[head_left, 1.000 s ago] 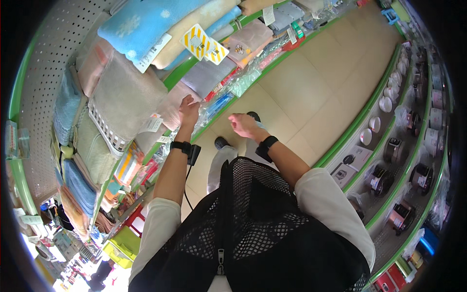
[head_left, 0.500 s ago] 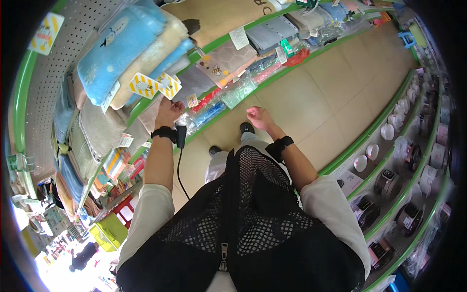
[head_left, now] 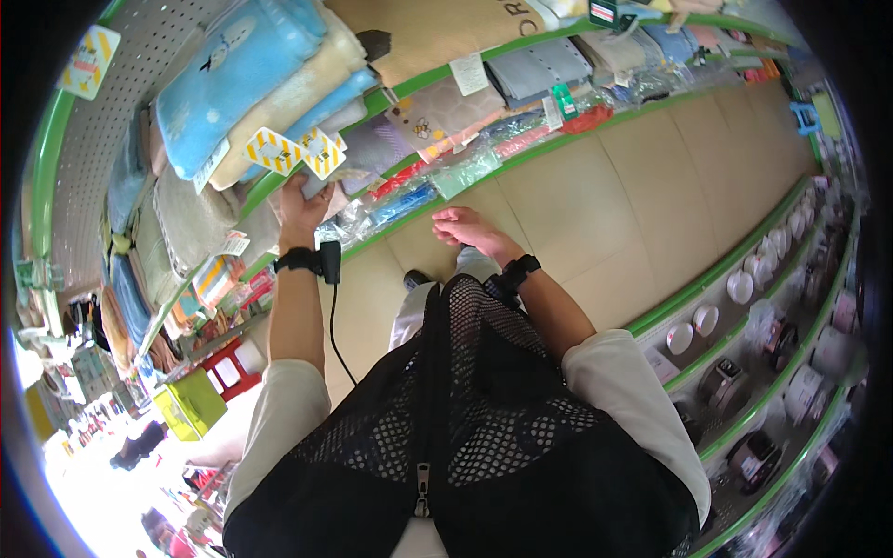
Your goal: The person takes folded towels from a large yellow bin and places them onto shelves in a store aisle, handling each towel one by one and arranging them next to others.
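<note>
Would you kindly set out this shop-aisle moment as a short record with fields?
Setting: shop aisle, green-edged shelves on both sides, tan tiled floor
Left hand: raised to the shelf, touching the folded grey towel under the stacked blankets
Right hand: free, loosely open above the floor, holding nothing
Above left hand: blue blanket on a cream one, two yellow striped tags hanging
Wrists: black bands, a cable hanging from the left
Opposite shelves: bowls and small appliances
</note>
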A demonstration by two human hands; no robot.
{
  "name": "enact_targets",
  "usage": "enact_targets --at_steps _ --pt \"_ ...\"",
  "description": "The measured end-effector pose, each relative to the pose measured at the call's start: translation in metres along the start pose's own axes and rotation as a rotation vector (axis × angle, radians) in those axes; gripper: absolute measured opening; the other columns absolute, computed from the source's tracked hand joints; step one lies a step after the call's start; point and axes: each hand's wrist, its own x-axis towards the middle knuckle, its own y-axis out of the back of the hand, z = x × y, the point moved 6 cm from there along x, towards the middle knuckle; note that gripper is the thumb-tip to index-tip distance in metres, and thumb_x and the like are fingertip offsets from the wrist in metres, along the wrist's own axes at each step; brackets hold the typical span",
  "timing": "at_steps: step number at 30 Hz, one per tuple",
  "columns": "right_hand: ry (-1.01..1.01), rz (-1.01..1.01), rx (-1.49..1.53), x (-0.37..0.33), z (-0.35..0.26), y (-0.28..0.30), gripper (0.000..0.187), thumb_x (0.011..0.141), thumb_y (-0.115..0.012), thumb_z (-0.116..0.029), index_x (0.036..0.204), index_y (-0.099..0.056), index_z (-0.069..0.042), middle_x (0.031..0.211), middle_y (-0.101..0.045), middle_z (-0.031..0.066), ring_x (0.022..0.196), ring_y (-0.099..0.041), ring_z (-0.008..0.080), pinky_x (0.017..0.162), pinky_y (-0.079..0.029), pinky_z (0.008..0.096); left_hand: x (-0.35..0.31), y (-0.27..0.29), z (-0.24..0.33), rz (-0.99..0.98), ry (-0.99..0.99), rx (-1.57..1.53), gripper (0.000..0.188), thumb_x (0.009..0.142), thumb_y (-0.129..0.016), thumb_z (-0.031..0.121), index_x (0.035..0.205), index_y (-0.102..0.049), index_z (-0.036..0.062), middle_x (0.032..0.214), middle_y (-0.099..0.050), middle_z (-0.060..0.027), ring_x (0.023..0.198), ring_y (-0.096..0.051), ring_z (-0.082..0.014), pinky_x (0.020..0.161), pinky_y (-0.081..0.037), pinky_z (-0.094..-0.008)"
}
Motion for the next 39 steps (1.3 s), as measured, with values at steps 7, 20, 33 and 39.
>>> enact_targets --at_steps 7,20,33,39 --pt "-0.133 -0.341 0.557 0.02 -0.023 -0.076 0.063 0.086 -0.047 -0.046 0.124 -0.039 0.004 0.107 -0.056 0.0116 0.095 -0.055 0.0194 0.084 -0.045 0.0351 -0.112 0.069 -0.012 0.032 -0.07 0.029 0.035 0.07 -0.044 0.001 0.105 -0.046 -0.002 0.106 -0.052 -0.0138 0.101 -0.051 -0.0326 0.081 -0.047 -0.0492" --pt "-0.473 -0.38 0.267 -0.065 0.081 -0.185 0.03 0.082 -0.053 -0.011 0.106 -0.051 0.008 0.094 -0.061 0.0159 0.08 -0.062 0.026 0.071 -0.052 0.0401 -0.306 0.207 -0.135 -0.03 0.037 0.025 0.058 0.066 -0.042 0.001 0.123 -0.036 -0.0043 0.117 -0.048 -0.0193 0.106 -0.052 -0.0315 0.091 -0.046 -0.0418" --pt "-0.335 -0.65 -0.085 -0.211 0.239 -0.364 0.022 0.086 -0.054 -0.014 0.101 -0.058 0.0 0.093 -0.061 0.0069 0.08 -0.059 0.0171 0.07 -0.05 0.0337 -0.574 0.387 -0.213 0.437 -0.088 0.271 0.034 0.078 -0.061 0.021 0.105 -0.058 -0.0004 0.099 -0.06 -0.0073 0.082 -0.058 -0.0193 0.072 -0.049 -0.0313" --pt "-0.553 -0.732 -0.313 -0.253 0.335 -0.447 0.026 0.081 -0.057 -0.007 0.101 -0.056 0.009 0.096 -0.061 0.0138 0.086 -0.06 0.0248 0.076 -0.049 0.0358 -0.676 0.475 -0.291 0.452 -0.153 -0.279 0.037 0.08 -0.058 0.012 0.114 -0.049 0.0012 0.11 -0.056 -0.0085 0.098 -0.056 -0.0223 0.08 -0.049 -0.0396"
